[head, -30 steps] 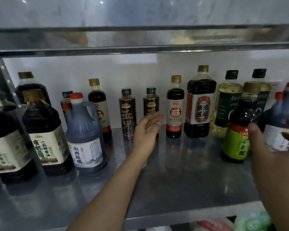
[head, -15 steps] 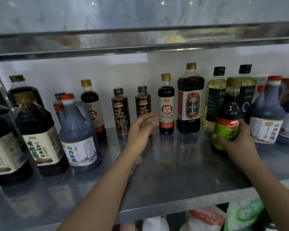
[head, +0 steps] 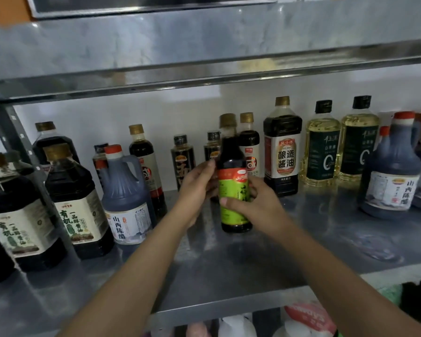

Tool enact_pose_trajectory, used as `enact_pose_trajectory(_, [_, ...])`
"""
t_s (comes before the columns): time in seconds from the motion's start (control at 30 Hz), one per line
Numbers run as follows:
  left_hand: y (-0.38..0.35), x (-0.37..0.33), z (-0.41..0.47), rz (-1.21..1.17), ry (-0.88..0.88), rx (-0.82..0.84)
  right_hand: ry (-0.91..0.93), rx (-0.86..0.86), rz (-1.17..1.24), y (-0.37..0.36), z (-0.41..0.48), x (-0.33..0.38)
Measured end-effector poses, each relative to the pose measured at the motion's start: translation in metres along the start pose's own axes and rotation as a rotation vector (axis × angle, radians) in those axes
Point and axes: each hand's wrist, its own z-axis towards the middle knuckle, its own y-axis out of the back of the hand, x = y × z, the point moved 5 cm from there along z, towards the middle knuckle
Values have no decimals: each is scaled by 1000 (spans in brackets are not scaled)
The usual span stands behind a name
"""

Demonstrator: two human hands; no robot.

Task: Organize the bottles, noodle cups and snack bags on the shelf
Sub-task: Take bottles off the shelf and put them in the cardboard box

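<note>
**The green-label bottle [head: 233, 190] gripped at the shelf [head: 301, 254]**

Head view: the right hand [head: 260, 205] grips the bottle, with the thumb across the label and the fingers curled round its right side. The bottle is upright, holds dark liquid, and sits mid-shelf in front of the back row. The left hand [head: 197, 188] is at its left side. Its fingers pass behind the bottle, so I cannot tell their grip. Two oil bottles [head: 322, 152] hold yellow oil.

Held bottle [head: 232, 164] at shelf [head: 265, 268] middle, before back-row bottles [head: 283, 152], jugs [head: 125, 190] left and right
</note>
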Motion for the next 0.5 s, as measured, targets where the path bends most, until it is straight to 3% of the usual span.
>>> enact_pose_trajectory(0.17, [16,8,-5,80,-12,3,-23,-10,16,-29,1,-15])
enact_pose_trajectory(0.37, [18,14,-8,-13,-44,37,9,22,20,-33,-5,-23])
enact_pose_trajectory(0.5, [21,15,-10,-10,-61,1,20,48,167,-33,-4,-28])
